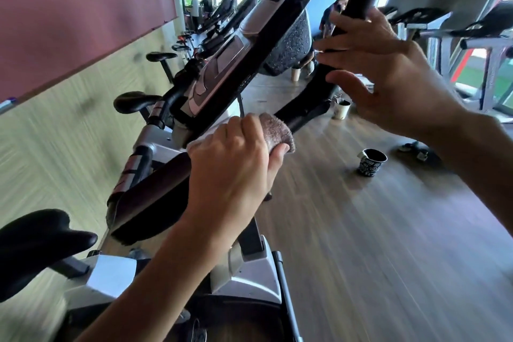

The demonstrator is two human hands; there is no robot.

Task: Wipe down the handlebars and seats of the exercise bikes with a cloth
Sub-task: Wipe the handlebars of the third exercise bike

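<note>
gripping cloth (pixel 277 133) on handlebar (pixel 305 111) — wood floor (pixel 361 230).

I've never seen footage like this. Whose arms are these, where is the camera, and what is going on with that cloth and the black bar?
No machine works here: these are a person's own arms, filmed by a wide-angle camera worn on their head, looking down and forward. That is why the gym looks tilted and stretched. The left hand grips a cloth pressed around the black handlebar of an exercise bike. The right hand reaches around the handlebar's upright end, fingers only loosely curved. Between them sits the bike's console. A black seat shows at lower left. On the wooden floor stands a dark patterned cup.
</note>
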